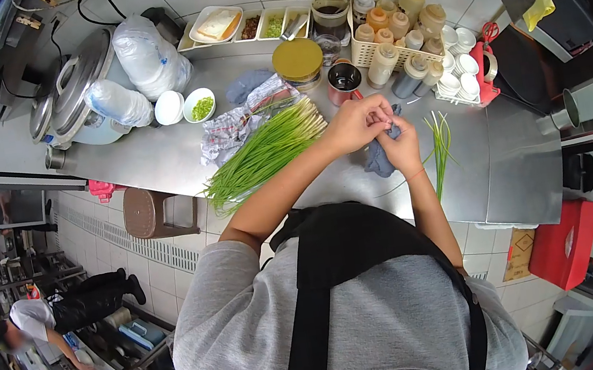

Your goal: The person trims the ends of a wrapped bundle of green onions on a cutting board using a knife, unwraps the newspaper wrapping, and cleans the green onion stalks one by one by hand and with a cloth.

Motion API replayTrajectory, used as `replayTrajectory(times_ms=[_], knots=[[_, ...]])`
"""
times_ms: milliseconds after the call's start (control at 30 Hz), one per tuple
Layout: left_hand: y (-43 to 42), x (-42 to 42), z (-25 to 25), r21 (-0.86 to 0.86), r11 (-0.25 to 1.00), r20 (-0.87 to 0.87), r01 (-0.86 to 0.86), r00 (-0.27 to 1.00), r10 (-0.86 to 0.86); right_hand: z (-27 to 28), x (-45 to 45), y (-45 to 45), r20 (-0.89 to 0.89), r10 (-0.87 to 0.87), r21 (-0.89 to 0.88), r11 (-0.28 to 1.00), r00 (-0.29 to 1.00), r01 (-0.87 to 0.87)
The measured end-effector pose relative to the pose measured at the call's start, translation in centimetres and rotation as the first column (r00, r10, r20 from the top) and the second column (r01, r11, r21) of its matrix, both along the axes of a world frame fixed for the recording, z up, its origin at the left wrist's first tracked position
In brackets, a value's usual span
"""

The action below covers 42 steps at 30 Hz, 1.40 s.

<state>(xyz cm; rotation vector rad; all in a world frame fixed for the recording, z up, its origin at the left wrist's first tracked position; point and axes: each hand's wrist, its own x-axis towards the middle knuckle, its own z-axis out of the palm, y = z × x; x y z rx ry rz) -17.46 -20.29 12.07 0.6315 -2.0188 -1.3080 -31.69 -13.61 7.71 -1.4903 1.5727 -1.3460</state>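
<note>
My left hand (357,124) and my right hand (402,147) meet over the steel counter, fingertips pinched together. Whatever is between their fingers is too small to make out. Beneath them lies a crumpled blue-grey cloth (379,162). To the left a big bunch of green chives (262,152) rests partly on a printed plastic wrapper (219,137), pale ends toward the back right. A few loose stalks (440,151) lie to the right of my right hand. Just behind my hands stands a red cup (343,81) with something dark inside.
Behind are a yellow-lidded tub (298,63), a basket of sauce bottles (400,59) and stacked white cups (463,73). Left stand a bowl of chopped greens (199,106), wrapped stacks (149,58) and a large pot (81,86). Another person (58,312) works at the far lower left.
</note>
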Motion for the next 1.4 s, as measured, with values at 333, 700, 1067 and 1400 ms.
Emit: replayTrajectory(times_ms=[333, 700, 1067, 1400], knots=[[-2.4, 2.8, 8.0, 0.279, 0.939, -0.623, -0.201, 0.707, 0.336, -1.5, -5.3, 2.5, -0.368, -0.17, 0.08, 0.974, 0.914, 0.214], [-2.5, 1.0, 4.6, 0.534, 0.844, -0.376, 0.059, 0.91, 0.175, 5.3, -5.1, 0.7, 0.177, 0.19, 0.244, 0.942, 0.966, -0.231], [-7.7, 10.7, -9.0, -0.138, 0.796, 0.317, -0.59, 0.735, 0.6, -0.5, -14.7, -0.3, -0.553, 0.281, 0.693, 0.678, 0.784, 0.246], [-7.0, 13.6, -12.7, -0.258, 0.795, 0.488, -0.549, 0.636, 0.598, 3.1, -15.6, 0.6, -0.875, 0.006, 0.4, 0.573, 0.484, 0.715]])
